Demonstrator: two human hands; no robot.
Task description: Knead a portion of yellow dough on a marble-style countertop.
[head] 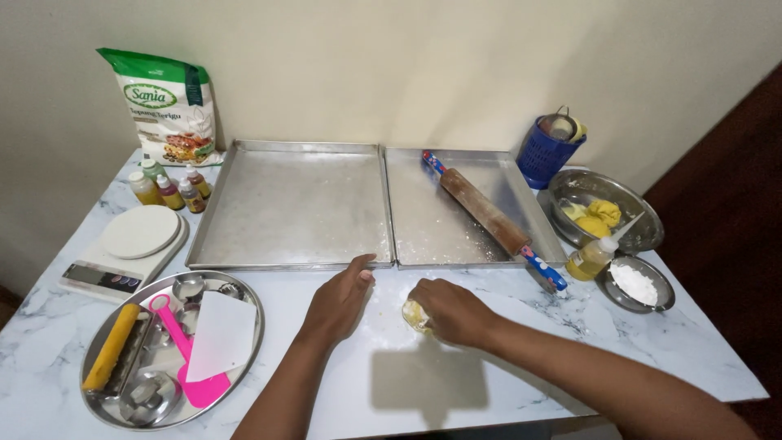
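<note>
My right hand [454, 310] is cupped over a small lump of pale yellow dough [414, 314] on the marble table [407, 383], just in front of two metal baking trays. My left hand [340, 298] rests flat on the table beside it, fingers together, touching the front edge of the left tray [293, 204]. A wooden rolling pin [487, 214] with blue patterned handles lies diagonally across the right tray [444, 228].
At left sit a round metal tray [244, 285] with a pink spatula, white scraper, yellow roller and cutters, a white kitchen scale [130, 244], small colouring bottles and a flour bag. At right: a bowl of yellow dough [604, 213], a squeeze bottle, a flour dish, a blue basket.
</note>
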